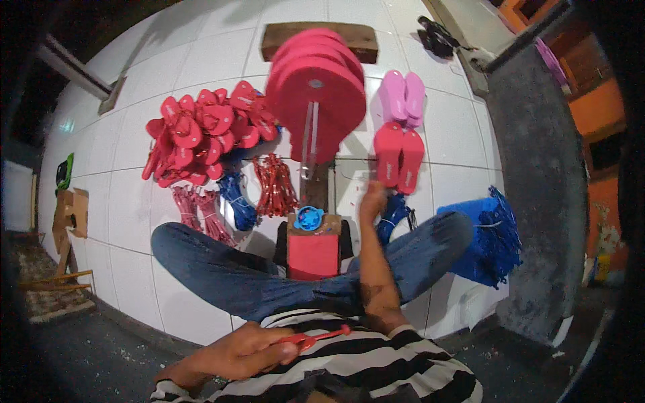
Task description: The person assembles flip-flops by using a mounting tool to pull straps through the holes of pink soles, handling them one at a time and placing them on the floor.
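Close to my striped shirt, my left hand (252, 350) is closed around a red flip-flop strap (321, 336), one end of which sticks out to the right. My right hand (373, 201) reaches forward beside a pair of red-pink flip-flop soles (399, 158). Its fingers look curled together but are smeared, and a faint thin line shows at their tips; what they hold is unclear. Between my legs stands a small block with a red pad (314, 255), a blue round piece (310, 218) at its far end. Ahead of it, a stack of large red foam pieces (315, 84) rests on a wooden beam.
Left of the stack lies a heap of red flip-flops (195, 134). Bundles of red straps (274, 185), pink straps (205, 213) and blue straps (236, 201) lie before my knees. A pink pair (403, 97) and more blue straps (496, 235) are on the right.
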A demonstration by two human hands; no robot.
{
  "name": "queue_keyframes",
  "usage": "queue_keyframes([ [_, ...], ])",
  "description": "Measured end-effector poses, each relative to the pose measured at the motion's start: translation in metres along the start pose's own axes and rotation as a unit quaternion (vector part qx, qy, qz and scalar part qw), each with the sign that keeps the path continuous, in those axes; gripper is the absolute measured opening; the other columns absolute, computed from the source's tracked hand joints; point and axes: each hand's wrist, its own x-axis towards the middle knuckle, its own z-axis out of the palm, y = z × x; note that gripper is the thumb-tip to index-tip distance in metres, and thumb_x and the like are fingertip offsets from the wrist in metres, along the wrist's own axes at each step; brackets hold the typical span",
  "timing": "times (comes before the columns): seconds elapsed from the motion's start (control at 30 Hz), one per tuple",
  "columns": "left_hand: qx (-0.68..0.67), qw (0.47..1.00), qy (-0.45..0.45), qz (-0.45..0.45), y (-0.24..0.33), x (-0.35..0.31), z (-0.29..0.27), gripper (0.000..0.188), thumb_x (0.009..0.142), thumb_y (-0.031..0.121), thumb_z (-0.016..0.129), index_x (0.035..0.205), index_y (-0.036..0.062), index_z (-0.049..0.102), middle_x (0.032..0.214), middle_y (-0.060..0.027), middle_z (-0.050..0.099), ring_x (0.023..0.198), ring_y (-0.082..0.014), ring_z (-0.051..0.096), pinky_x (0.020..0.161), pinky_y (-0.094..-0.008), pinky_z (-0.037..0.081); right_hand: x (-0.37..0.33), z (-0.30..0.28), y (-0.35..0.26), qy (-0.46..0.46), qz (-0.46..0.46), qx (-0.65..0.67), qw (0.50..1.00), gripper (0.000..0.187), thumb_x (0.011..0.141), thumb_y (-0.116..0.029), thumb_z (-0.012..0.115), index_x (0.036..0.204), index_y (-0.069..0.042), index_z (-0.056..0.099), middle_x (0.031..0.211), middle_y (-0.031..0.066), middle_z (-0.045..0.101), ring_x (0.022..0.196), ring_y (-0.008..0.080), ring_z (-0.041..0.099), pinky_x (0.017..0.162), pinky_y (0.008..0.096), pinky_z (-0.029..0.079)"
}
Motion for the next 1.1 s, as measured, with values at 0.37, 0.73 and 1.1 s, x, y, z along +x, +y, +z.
queue_keyframes([
  [0.37, 0.145, 0.975, 0.001, 0.166, -0.134, 0.169, 0.051, 0.030, 0.095, 0.023, 0.051, 0.116, 0.0018, 0.056, 0.091, -0.0081, 0.063, 0.080, -0.0194, 0.060, 0.071, -0.0329, 0.047, -0.026, -0.143, -0.209, -0.043, 0.036, 0.490, 0.870, 0.024, 0.095, -0.015, 0.050, 0.116, -0.007, 0.042, 0.092, 0.0051, 0.050, 0.078, 0.0132, 0.049, 0.064, 0.0300, 0.043],
  [0.73, -0.075, 0.961, 0.052, 0.262, -0.061, 0.142, 0.004, 0.026, 0.096, 0.023, 0.050, 0.109, 0.0031, 0.061, 0.089, -0.0078, 0.063, 0.088, -0.0152, 0.057, 0.082, -0.0298, 0.044, -0.043, -0.203, -0.220, -0.385, -0.030, 0.636, 0.669, 0.058, 0.084, -0.024, 0.049, 0.136, -0.014, 0.023, 0.122, 0.0196, 0.047, 0.116, 0.0255, 0.046, 0.098, 0.0401, 0.036],
  [1.1, -0.213, 0.934, 0.100, 0.269, 0.003, 0.097, 0.013, 0.016, 0.086, 0.014, 0.067, 0.096, 0.0042, 0.059, 0.077, 0.0017, 0.058, 0.069, -0.0040, 0.051, 0.061, -0.0208, 0.042, -0.062, -0.195, -0.258, -0.341, -0.071, 0.529, 0.774, 0.045, 0.091, -0.018, 0.058, 0.127, -0.004, 0.036, 0.116, 0.0105, 0.049, 0.105, 0.0188, 0.051, 0.088, 0.0322, 0.043],
])
